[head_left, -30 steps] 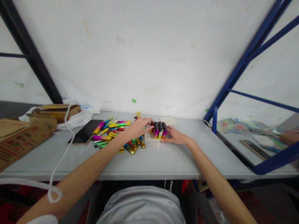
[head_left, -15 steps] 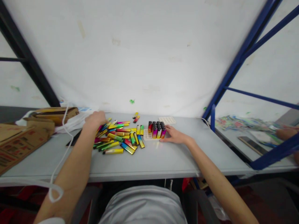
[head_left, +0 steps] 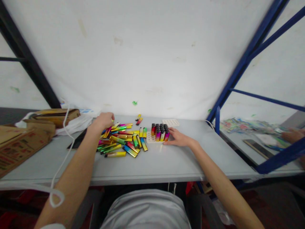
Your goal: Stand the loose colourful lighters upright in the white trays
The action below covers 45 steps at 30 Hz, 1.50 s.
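the left hand point(head_left: 105, 120) is over the far left edge of the loose lighters point(head_left: 118, 139), its fingers curled downward and mostly hidden; whether it holds a lighter cannot be told. the right hand point(head_left: 178, 139) has its thumb and fingers spread wide at the right end of the white tray point(head_left: 150, 138), thumb tip by the front right corner, fingertips against or just beside the standing lighters point(head_left: 162, 133); the exact contact is unclear.

the white tray is a flat rack with rows of holes. the standing lighters fill its right part, upright, black caps on top; the front row has three, two with purple on them and a pale one between, and a red one shows farther back at the left of the block. the rows behind overlap too much for a sure count. holes show at the tray's left front. one more holed tray point(head_left: 170, 122) lies flat behind it, near the wall.

the loose lighters lie in one heap left of the white tray, well over a dozen, crossing one another. two stray lighters point(head_left: 139, 121) lie apart from them, close to the wall.

at the left are two cardboard boxes point(head_left: 26, 144), contents out of sight, and one dark phone point(head_left: 79, 141) partly behind the left forearm. past the blue frame point(head_left: 238, 73), a co-worker's hand point(head_left: 292, 136) is near colourful packets point(head_left: 235, 125), its grip too blurred to tell.
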### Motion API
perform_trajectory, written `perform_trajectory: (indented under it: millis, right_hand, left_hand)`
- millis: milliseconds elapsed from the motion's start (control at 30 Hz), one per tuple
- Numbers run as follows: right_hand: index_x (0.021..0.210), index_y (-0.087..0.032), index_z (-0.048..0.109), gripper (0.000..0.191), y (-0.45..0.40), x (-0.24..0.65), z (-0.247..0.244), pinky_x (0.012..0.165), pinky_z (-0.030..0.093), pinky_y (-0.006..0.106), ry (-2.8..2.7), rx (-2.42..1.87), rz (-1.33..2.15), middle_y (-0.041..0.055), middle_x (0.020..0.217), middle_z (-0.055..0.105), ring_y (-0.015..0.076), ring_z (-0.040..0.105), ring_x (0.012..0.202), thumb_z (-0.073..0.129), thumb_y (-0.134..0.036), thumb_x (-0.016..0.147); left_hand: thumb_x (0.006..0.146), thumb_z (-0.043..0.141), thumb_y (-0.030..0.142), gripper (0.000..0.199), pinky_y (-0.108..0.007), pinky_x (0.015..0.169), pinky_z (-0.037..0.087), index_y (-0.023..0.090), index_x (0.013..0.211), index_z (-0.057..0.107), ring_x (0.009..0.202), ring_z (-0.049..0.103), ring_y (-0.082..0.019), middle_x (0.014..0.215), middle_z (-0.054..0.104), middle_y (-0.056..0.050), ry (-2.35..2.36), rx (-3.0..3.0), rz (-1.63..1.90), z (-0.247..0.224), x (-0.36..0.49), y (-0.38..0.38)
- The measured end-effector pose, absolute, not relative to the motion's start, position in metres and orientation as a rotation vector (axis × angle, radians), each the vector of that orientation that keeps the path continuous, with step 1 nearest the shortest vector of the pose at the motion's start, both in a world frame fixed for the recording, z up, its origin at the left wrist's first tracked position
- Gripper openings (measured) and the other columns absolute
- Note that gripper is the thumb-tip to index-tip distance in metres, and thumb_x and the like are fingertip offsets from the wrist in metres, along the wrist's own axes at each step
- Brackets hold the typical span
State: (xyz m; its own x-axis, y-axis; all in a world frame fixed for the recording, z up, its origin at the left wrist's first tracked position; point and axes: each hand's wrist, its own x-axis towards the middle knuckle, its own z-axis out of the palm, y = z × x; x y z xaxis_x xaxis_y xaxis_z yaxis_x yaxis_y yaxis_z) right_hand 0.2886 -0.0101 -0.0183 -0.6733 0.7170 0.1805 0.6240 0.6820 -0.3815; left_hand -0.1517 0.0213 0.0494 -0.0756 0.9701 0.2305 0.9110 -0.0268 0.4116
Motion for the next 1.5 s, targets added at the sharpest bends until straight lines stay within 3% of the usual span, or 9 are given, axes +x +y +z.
perform_trajectory:
  millis: [100,200,433,633,733,833,933,1200,1500]
  right_hand:
    - [0.139,-0.014,0.059,0.083,-0.009,0.289,-0.020,0.119,0.038,0.054,-2.567,-1.055,0.432,0.0198,0.147,0.051,0.0370,0.050,0.135,0.067,-0.075,0.082]
    - [0.141,-0.015,0.058,0.084,-0.010,0.289,-0.020,0.119,0.038,0.055,-2.569,-1.053,0.435,0.0197,0.146,0.052,0.0366,0.051,0.134,0.067,-0.075,0.083]
    - [0.140,-0.012,0.058,0.083,-0.009,0.290,-0.020,0.120,0.037,0.052,-2.592,-1.063,0.430,0.0206,0.148,0.049,0.0362,0.048,0.137,0.064,-0.074,0.085]
    - [0.140,-0.013,0.058,0.084,-0.008,0.289,-0.020,0.120,0.037,0.054,-2.581,-1.047,0.437,0.0212,0.148,0.049,0.0373,0.048,0.137,0.064,-0.075,0.084]
    - [0.140,-0.011,0.058,0.086,-0.008,0.288,-0.020,0.120,0.037,0.054,-2.591,-1.047,0.445,0.0221,0.147,0.050,0.0374,0.049,0.136,0.063,-0.076,0.084]
    - [0.140,-0.013,0.058,0.084,-0.007,0.288,-0.020,0.120,0.038,0.053,-2.592,-1.037,0.444,0.0205,0.148,0.050,0.0365,0.049,0.137,0.063,-0.076,0.084]
    - [0.141,-0.013,0.058,0.085,-0.007,0.288,-0.021,0.120,0.037,0.053,-2.579,-1.028,0.443,0.0206,0.148,0.050,0.0365,0.049,0.136,0.064,-0.076,0.084]
    - [0.142,-0.013,0.057,0.087,-0.008,0.288,-0.019,0.121,0.037,0.053,-2.588,-1.019,0.438,0.0208,0.149,0.050,0.0370,0.049,0.137,0.064,-0.077,0.083]
    - [0.143,-0.014,0.056,0.084,-0.008,0.289,-0.020,0.122,0.036,0.052,-2.595,-1.038,0.451,0.0194,0.150,0.048,0.0359,0.048,0.138,0.064,-0.075,0.085]
  left_hand:
    - [0.068,0.075,0.020,0.021,-0.037,0.082,0.055,0.020,0.088,0.068,0.077,0.070,-0.025,0.075,0.073,-0.004,2.093,2.109,0.629,0.059,-0.130,0.015]
    - [0.075,0.071,0.030,0.024,-0.033,0.077,0.056,0.021,0.098,0.069,0.076,0.071,-0.022,0.085,0.076,-0.004,1.896,2.170,0.778,0.060,-0.107,0.011]
    - [0.079,0.062,0.032,0.018,-0.033,0.080,0.057,0.019,0.089,0.072,0.085,0.070,-0.022,0.091,0.075,-0.007,1.413,2.337,0.938,0.036,-0.052,0.007]
    - [0.085,0.052,0.026,0.023,-0.038,0.088,0.055,0.019,0.088,0.074,0.081,0.067,-0.021,0.091,0.072,-0.008,1.363,2.358,1.075,0.015,-0.036,0.015]
    - [0.084,0.056,0.033,0.023,-0.033,0.074,0.057,0.018,0.089,0.072,0.081,0.067,-0.020,0.097,0.070,-0.009,1.345,2.170,1.227,0.007,-0.037,0.021]
    - [0.083,0.060,0.041,0.029,-0.027,0.057,0.054,0.016,0.095,0.069,0.078,0.067,-0.019,0.104,0.070,-0.011,1.323,1.932,1.349,0.003,-0.040,0.024]
    - [0.080,0.066,0.045,0.035,-0.026,0.053,0.050,0.016,0.097,0.068,0.062,0.063,-0.015,0.088,0.072,-0.007,1.295,1.804,1.368,0.004,-0.043,0.025]
    - [0.056,0.090,0.040,0.045,-0.032,0.065,0.055,0.015,0.087,0.067,0.065,0.070,-0.019,0.080,0.076,-0.007,1.143,1.493,1.430,0.020,-0.032,0.012]
    - [0.044,0.099,0.037,0.069,-0.037,0.074,0.057,0.012,0.103,0.075,0.078,0.075,-0.025,0.086,0.080,-0.012,1.209,1.320,1.282,0.027,-0.025,-0.002]
